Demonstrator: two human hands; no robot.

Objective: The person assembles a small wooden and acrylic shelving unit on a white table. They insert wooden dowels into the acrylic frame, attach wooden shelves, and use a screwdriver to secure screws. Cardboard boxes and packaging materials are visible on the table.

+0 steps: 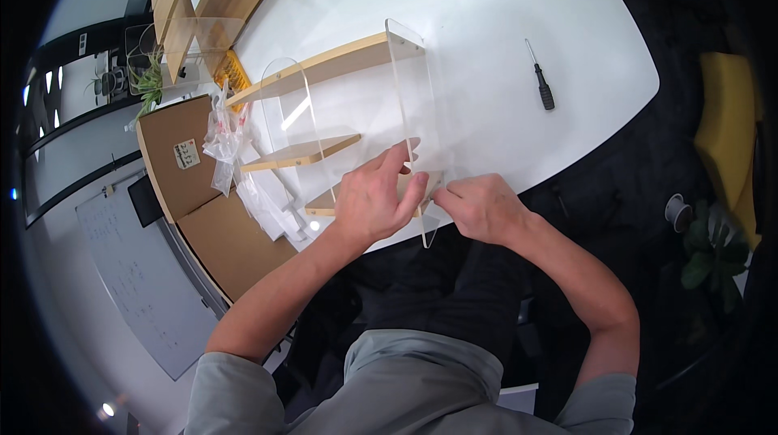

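A shelf unit of clear acrylic panels and light wooden boards lies on the table in front of me. My left hand [369,198] is beside the right acrylic panel [415,103], over the nearest board [322,203]. Its thumb and index finger are spread apart, with the fingertips at the panel. On the panel's outer side, my right hand [486,206] is closed in a pinch at the end of that board; its fingers hide whatever is between them. A middle board [304,153] and a long far board [340,62] also belong to the unit, as does a left acrylic panel [293,103].
A black-handled screwdriver [544,88] lies on the white table [502,6] to the right. Clear plastic bags [227,139], white packing pieces [267,200] and an open cardboard box [223,232] are at the left. Another wood-and-acrylic shelf [231,2] stands at the far left, near an orange tray [233,72].
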